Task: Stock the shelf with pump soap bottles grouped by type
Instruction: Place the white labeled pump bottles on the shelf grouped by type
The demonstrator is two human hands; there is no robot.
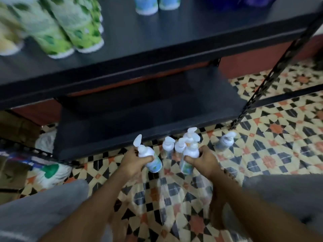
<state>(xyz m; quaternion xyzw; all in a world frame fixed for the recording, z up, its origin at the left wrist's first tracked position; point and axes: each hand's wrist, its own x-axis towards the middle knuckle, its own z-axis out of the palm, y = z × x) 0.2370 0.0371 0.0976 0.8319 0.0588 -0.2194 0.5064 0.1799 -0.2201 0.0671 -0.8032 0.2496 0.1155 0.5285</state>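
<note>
Pump bottles (168,145): white pump tops, blue-green labels.
Left hand (134,158): grips one bottle (154,164).
Right hand (204,158): grips another bottle (187,165).
Shelf (157,55): green-labelled bottles (82,32).

A tile floor (272,140) patterned in cream, black and orange is running beneath a black metal shelving unit (157,56), whose perforated upright (275,72) is standing at the unit's front right corner. A reddish-brown wall base (253,62) is showing behind the lower shelf (139,110). Light is falling dim and even.
</note>
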